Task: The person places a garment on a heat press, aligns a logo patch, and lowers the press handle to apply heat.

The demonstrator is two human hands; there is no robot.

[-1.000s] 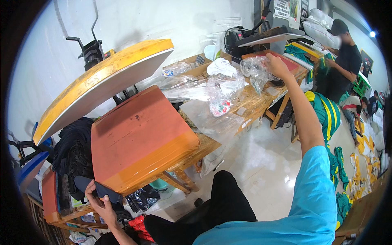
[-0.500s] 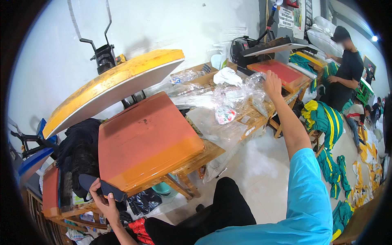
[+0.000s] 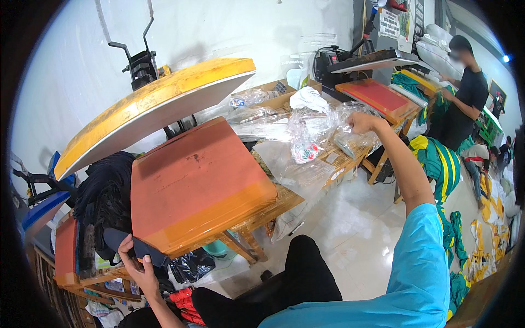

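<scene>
At the lower left my left hand grips a folded dark navy fabric piece, fingers on its lower part, beside the orange heat-press pad and a dark cloth pile. My right hand has curled fingers on crumpled clear plastic lying on the wooden table. Just left of it are more clear bags, one with red and green print, and a bunched white cloth. The press's yellow-edged upper plate is raised above the orange pad.
A cardboard box stands behind the bags. Farther right are another press with a red pad and a co-worker in dark clothes. Green-yellow garments hang below. My black-clad knee is under the table's front, near a red bundle.
My right hand has moved lower and to the left in the plastic, with its wrist more bent. My left hand stays on the dark fabric. The camera view has shifted slightly.
</scene>
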